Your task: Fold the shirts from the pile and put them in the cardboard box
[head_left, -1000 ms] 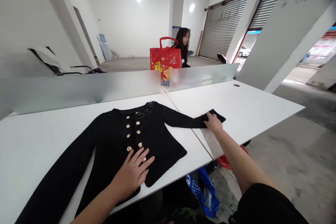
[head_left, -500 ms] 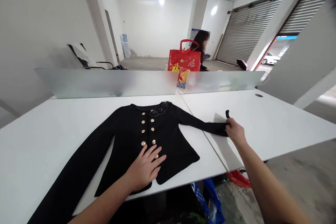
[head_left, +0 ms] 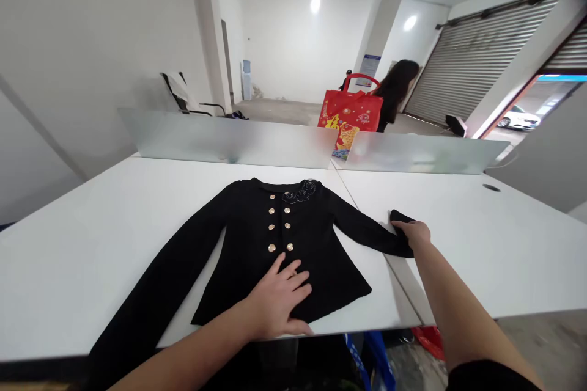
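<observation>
A black jacket [head_left: 247, 263] with two rows of gold buttons and dark rosettes by the collar lies front up on the white table. Its left-hand sleeve reaches down past the table's front edge. My left hand [head_left: 280, 299] rests flat on the lower front, fingers spread, covering part of the button rows. At the right, my right hand [head_left: 416, 233] grips the end of the other sleeve [head_left: 371, 232], whose cuff sticks up and folds back beyond the fingers.
Frosted glass dividers [head_left: 192, 137] stand along the back of the white table [head_left: 481, 244]. Behind them are a red bag [head_left: 351, 111] and a person [head_left: 398, 88] with long dark hair. A cable hole [head_left: 491, 187] is at the far right. Blue and red bags lie below the front edge.
My right hand has lowered the sleeve end toward the table, and the sleeve bends more. My left hand stays on the jacket front. The view has turned left, and the person's head has turned.
</observation>
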The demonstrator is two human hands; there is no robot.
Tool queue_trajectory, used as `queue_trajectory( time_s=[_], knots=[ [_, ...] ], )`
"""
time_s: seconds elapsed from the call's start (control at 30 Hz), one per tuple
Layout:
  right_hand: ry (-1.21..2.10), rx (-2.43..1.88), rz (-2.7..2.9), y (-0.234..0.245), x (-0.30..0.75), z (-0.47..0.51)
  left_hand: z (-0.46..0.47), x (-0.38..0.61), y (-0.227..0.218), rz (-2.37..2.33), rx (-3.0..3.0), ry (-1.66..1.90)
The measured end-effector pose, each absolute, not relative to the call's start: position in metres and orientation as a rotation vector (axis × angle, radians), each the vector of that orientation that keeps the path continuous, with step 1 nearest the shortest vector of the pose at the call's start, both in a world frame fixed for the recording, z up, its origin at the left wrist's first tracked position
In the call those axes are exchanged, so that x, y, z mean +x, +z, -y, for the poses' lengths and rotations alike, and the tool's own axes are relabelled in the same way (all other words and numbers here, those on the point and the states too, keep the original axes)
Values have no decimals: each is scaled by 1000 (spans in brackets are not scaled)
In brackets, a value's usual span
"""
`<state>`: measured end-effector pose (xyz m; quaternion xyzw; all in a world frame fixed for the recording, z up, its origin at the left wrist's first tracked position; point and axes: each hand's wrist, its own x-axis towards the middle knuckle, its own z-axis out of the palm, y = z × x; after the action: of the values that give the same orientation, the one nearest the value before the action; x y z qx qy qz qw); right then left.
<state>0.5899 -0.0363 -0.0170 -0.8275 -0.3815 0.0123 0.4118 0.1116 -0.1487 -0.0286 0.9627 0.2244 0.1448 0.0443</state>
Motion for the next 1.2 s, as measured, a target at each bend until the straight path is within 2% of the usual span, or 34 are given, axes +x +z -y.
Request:
queue_trajectory(
  time_s=[0.13, 0.27, 0.47, 0.6, 0.7, 0.83, 1.0, 1.1, 1.2],
  knots=[
    [179, -2083, 818, -21, 578, 36, 155, 153, -37, -768, 2985, 479],
    [195, -1863, 665, -12, 583, 54, 153, 178, -47, -723, 3053, 460],
    [260, -1461, 508, 14, 610, 79, 147, 155, -21, -417, 2734, 410],
    [312, -1267, 559, 31, 603, 65, 132, 142, -17, -660, 2741, 505],
    [351, -1123, 674, 57, 565, 32, 116, 133, -30, -936, 2797, 478],
    [441, -955, 1071, 86, 450, -11, 105, 126, -47, -1042, 2798, 418],
    [602, -978, 1741, 80, 313, -26, 109, 121, -47, -1033, 2801, 477],
    [475, -1063, 1755, 68, 306, -26, 117, 106, -41, -1005, 2796, 557],
    [242, -1372, 1698, 49, 338, -19, 121, 82, -32, -1059, 2780, 690]
  ],
)
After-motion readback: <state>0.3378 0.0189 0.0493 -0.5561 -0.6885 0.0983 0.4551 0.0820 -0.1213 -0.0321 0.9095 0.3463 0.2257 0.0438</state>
